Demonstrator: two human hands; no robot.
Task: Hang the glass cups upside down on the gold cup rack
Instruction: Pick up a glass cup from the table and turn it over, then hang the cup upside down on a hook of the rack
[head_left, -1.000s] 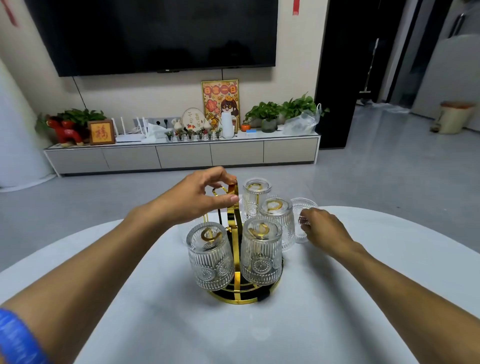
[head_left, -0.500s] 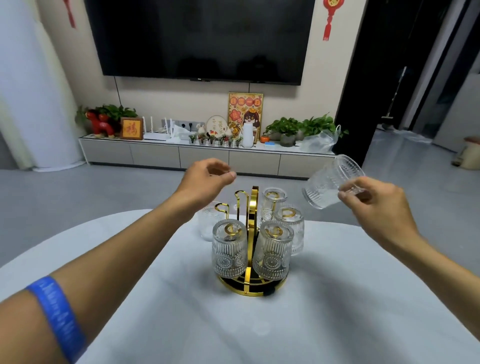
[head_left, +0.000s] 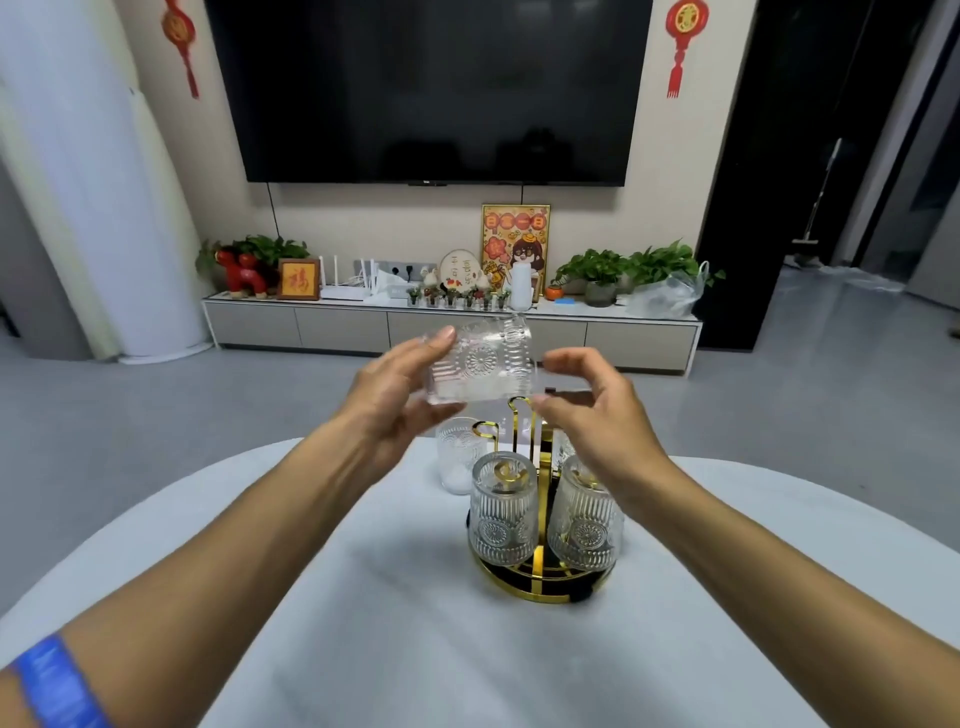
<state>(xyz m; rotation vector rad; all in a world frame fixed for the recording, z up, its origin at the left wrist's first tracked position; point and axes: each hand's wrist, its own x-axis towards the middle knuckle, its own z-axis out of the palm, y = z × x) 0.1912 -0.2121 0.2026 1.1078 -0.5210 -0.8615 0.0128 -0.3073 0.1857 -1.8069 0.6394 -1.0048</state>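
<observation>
A ribbed clear glass cup (head_left: 480, 364) lies on its side in the air above the gold cup rack (head_left: 540, 584). My left hand (head_left: 400, 395) grips it, thumb on top and fingers underneath. My right hand (head_left: 592, 415) is beside the cup's right end with fingers spread, holding nothing. Two cups hang upside down at the rack's front, one on the left (head_left: 503, 514) and one on the right (head_left: 587, 527); my right hand hides the cups behind them. Two bare gold hooks (head_left: 511, 410) stick up under the held cup. Another cup (head_left: 457, 460) stands upright on the table behind-left of the rack.
The rack stands on a white round-edged table (head_left: 415, 649). Beyond the table is grey floor, then a low TV console (head_left: 343, 327) with plants and ornaments under a wall-mounted TV (head_left: 436, 88). A blue band is on my left forearm (head_left: 52, 686).
The cup rose from the table in my right hand, crossed from the right to above the rack, and my left hand took hold of it. My right fingers came off it.
</observation>
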